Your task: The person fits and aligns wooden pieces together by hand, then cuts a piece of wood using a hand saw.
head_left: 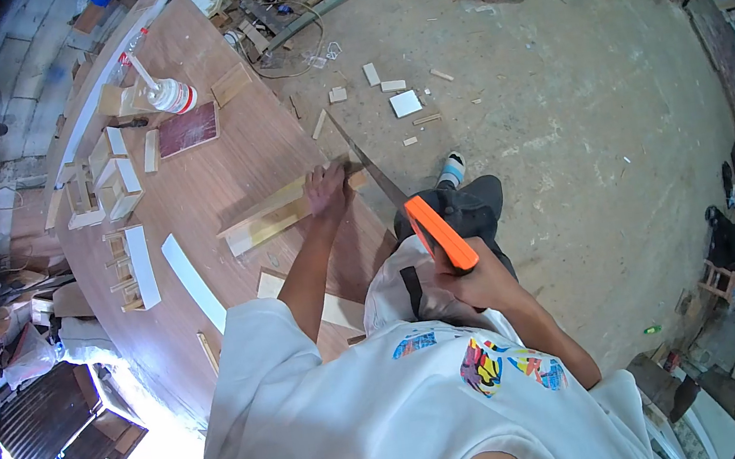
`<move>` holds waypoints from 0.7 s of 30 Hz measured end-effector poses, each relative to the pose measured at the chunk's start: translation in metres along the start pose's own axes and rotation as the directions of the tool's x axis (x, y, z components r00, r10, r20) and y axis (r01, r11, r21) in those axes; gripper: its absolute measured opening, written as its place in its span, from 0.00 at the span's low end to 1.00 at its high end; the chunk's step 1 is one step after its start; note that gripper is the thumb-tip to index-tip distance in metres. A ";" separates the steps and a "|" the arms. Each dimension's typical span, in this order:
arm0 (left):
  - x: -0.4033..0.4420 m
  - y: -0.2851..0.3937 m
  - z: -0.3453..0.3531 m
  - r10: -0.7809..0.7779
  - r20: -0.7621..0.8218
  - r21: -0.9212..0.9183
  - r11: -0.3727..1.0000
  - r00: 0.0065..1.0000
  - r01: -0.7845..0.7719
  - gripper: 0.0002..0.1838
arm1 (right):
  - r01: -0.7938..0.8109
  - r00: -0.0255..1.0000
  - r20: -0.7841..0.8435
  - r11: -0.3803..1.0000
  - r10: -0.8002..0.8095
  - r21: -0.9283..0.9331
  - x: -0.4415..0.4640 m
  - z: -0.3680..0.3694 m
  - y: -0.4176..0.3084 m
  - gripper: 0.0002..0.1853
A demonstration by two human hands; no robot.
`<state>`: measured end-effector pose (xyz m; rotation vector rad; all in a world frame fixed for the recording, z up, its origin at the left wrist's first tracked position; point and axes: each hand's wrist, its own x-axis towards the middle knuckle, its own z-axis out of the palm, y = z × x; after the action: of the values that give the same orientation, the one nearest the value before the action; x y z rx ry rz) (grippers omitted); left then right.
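My right hand (476, 278) is closed around the orange handle of a handsaw (440, 234). The saw's long blade slants away past the table edge, close beside the end of a pale wooden piece (268, 223). That piece lies on the brown table and looks like two lengths of wood side by side. My left hand (327, 190) presses down on it near its right end, fingers bent over the wood. Whether the blade touches the wood I cannot tell.
On the table (191, 179) are a white glue bottle (172, 95), a dark red board (188, 130), a white strip (193, 277) and small wooden assemblies (116, 176). Offcuts, including a white square (405, 104), lie on the concrete floor. Scrap wood is piled along the walls.
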<state>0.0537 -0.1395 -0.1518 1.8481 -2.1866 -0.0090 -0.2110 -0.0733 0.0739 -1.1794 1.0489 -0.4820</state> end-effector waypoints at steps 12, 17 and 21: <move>0.023 -0.004 0.015 -0.201 -0.058 -0.186 0.965 0.978 0.188 0.09 | 0.217 0.973 -0.057 0.969 -0.225 -0.115 0.014 0.003 -0.026 0.08; 0.030 -0.020 -0.007 -0.214 0.079 -0.334 0.915 0.974 0.228 0.13 | 0.368 0.924 -0.085 0.927 -0.373 -0.071 0.013 -0.005 -0.034 0.11; 0.039 -0.038 -0.007 -0.122 0.232 -0.464 0.858 0.965 0.220 0.17 | 0.453 0.877 -0.111 0.881 -0.468 -0.138 0.016 -0.007 -0.027 0.17</move>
<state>0.0864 -0.1834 -0.1437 1.7849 -1.8844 -0.7396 -0.2039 -0.0993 0.0918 -1.5202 0.9164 -0.9042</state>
